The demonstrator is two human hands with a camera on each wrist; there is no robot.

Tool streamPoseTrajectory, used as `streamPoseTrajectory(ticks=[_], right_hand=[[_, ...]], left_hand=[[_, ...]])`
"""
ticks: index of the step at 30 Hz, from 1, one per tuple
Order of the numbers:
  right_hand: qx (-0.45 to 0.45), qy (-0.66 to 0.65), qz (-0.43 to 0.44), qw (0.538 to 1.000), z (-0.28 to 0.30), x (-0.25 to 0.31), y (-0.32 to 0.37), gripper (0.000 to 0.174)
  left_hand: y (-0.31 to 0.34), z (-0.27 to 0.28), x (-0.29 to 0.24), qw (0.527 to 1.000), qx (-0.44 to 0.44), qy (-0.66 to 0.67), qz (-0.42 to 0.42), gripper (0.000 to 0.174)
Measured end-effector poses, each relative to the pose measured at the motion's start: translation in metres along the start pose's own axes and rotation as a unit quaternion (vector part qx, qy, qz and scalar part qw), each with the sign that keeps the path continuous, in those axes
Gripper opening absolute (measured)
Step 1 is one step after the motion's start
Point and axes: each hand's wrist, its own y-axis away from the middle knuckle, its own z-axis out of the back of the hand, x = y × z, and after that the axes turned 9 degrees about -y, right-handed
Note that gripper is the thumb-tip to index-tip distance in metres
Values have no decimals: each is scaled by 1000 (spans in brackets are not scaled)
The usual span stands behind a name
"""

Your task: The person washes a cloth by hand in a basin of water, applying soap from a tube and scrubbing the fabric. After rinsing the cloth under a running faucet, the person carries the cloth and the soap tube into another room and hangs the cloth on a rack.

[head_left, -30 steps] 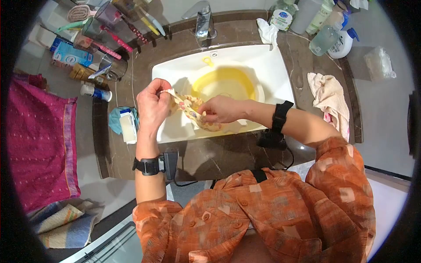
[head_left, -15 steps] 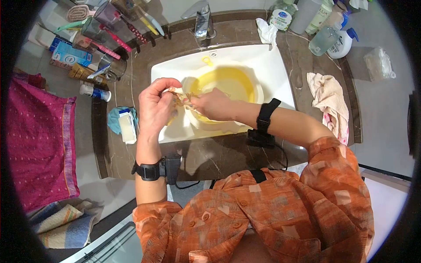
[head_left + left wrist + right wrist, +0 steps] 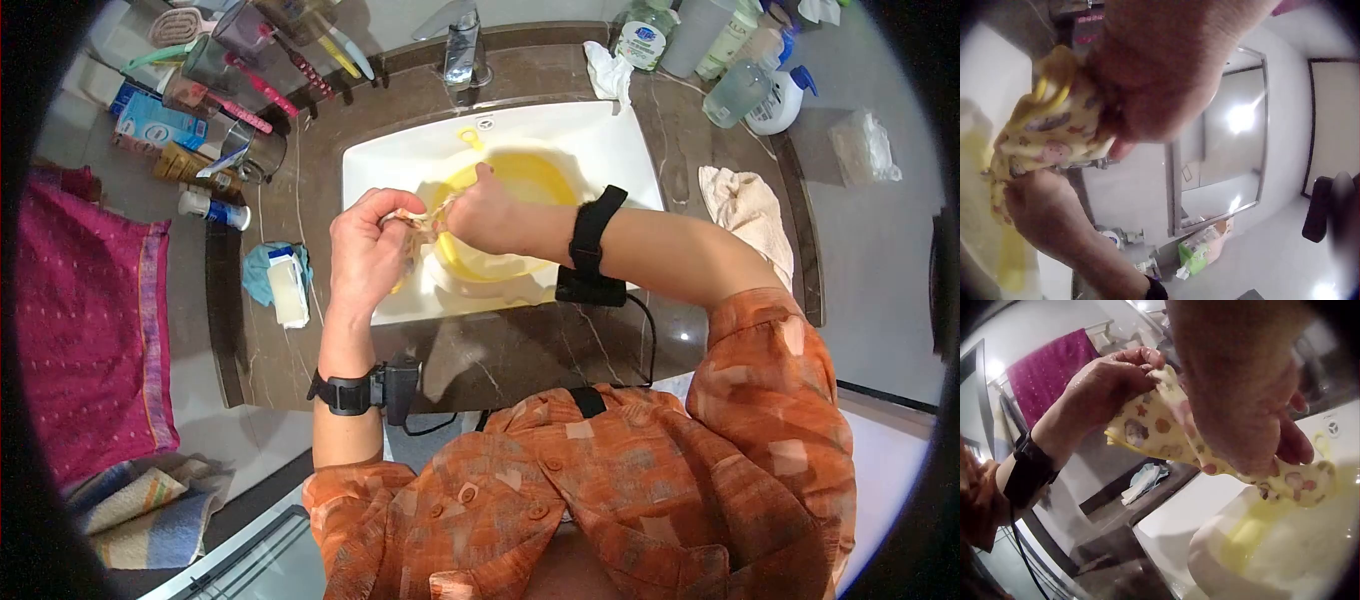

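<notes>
A wet pale-yellow cloth with small cartoon and star prints [image 3: 1163,425] stretches between both hands over the sink; its full shape is hidden by the hands. My left hand [image 3: 370,250] pinches one end between thumb and fingers, at the left side of the basin. Curled round the cloth farther along is my right hand [image 3: 488,215], and a printed end [image 3: 1300,484] hangs out past it. Below them, a yellow basin [image 3: 555,185] holding cloudy water sits in the white sink [image 3: 635,165].
The faucet [image 3: 463,55] rises behind the sink. Toothbrushes, cups and boxes crowd the left counter, near a soap bar [image 3: 289,292] on a blue cloth [image 3: 257,275]. Several bottles [image 3: 640,42] stand back right; a beige towel [image 3: 745,215] lies at right.
The right hand has moved up and left along the cloth, closer to the left hand. In the head view the cloth, earlier spread out, is now bunched and mostly hidden. The left hand shifted slightly.
</notes>
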Motion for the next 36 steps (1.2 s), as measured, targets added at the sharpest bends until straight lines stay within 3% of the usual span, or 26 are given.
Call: streamPoseTrajectory(ticks=[3,6,10,12,13,15,17,18,20,24,31,33,34,36], right_hand=[[33,-76,-19,996,14,-9,5,12],[83,-20,-59,995,23,-16,8,10],[30,-42,-65,997,21,-30,12,10],[13,-119,-74,990,23,-37,13,9],[13,-119,-72,990,25,-40,15,9],[0,-262,-115,958,30,-46,20,11],[-7,-286,-128,950,28,-47,23,11],[-15,-309,-142,940,31,-47,23,10],[10,-233,-134,963,36,-42,26,10],[73,-27,-99,992,35,-38,27,13],[137,-33,-122,982,38,-44,28,19],[92,-190,-111,971,41,-49,29,15],[93,-190,-109,971,44,-50,28,15],[68,-417,-229,877,51,-52,26,12]], left_hand=[[2,2,3,1000,-4,-1,21,24],[4,2,10,999,-6,36,40,24],[6,3,12,997,-5,63,46,24],[8,4,10,995,-15,87,51,23],[9,7,7,997,-4,40,66,19],[11,9,5,997,5,-7,83,17],[9,9,5,984,30,-147,96,21],[8,8,8,984,29,-146,97,21],[6,3,21,985,64,-86,135,22],[4,-7,33,990,32,-56,129,18],[6,-2,30,985,37,-99,138,16],[8,-1,32,983,39,-107,147,15],[8,-2,41,986,26,-37,160,12],[8,-4,47,985,13,33,171,10]])
